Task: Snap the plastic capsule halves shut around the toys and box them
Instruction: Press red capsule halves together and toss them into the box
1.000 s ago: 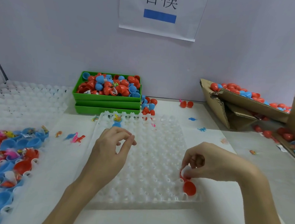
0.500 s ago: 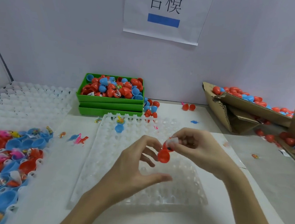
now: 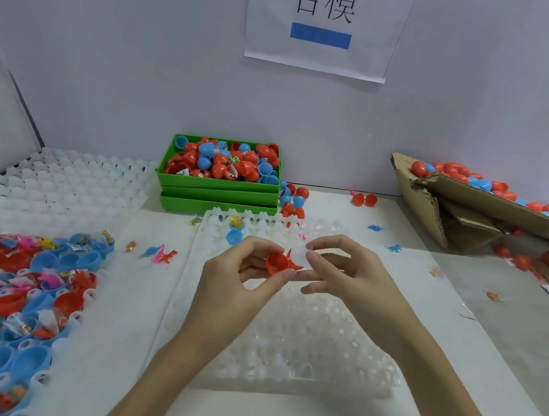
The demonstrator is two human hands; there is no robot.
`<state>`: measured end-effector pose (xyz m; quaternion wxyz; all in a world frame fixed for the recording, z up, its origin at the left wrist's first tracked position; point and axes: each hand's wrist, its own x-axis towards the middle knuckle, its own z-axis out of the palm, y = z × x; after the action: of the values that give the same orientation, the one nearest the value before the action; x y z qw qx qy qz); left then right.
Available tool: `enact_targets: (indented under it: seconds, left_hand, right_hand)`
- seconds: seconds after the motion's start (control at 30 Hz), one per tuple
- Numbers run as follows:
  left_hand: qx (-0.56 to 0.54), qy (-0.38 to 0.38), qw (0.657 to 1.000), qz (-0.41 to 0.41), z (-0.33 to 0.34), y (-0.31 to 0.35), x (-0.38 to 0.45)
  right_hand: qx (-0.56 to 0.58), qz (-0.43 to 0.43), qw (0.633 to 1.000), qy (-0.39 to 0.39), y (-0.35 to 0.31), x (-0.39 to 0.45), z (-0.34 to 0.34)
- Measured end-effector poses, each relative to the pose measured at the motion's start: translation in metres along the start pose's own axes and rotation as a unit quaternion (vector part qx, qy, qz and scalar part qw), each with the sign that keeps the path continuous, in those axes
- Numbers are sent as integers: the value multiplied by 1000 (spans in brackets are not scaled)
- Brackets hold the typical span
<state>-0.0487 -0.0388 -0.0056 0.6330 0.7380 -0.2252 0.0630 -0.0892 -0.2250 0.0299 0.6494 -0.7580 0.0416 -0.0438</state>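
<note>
Both hands had drawn together above the clear tray (image 3: pixel 287 356): my left hand (image 3: pixel 228 283) pinched the red capsule half (image 3: pixel 277 263), my right hand (image 3: pixel 350 276) pinched its clear half (image 3: pixel 299 254) beside it.

Red capsule half (image 3: pixel 277 263) open, tilted, held above clear tray (image 3: pixel 304 358).

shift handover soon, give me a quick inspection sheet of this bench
surface: white table, clear tray at centre
job's things: red capsule half and bagged toy held over the tray; filled halves on the left
clutter: loose toys and capsules on the table
grippers: left hand grips the red half; right hand pinches the bagged toy
cables: nothing seen
surroundings: green bin, cardboard box, wall sign
</note>
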Motion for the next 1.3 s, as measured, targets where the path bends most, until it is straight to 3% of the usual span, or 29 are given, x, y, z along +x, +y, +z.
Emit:
enact_targets:
  seconds: [0.17,0.3,0.4,0.7,1.1,1.3]
  left_hand:
    - [26,-24,999,26,-1,1,-1]
    - [75,-46,993,73,0,2,-3]
    - [89,-44,992,77,1,3,-4]
    - [79,11,995,67,-4,0,0]
    - [99,32,990,98,-2,8,-3]
    - [99,54,989,95,-4,7,-2]
  right_hand:
    - [-40,3,998,42,10,2,7]
    - [-21,43,998,41,16,3,10]
    - [-24,27,998,41,17,2,10]
    - [-8,-17,999,-45,8,0,6]
    - [98,-25,994,45,10,-3,18]
    - [10,-95,992,77,14,-1,22]
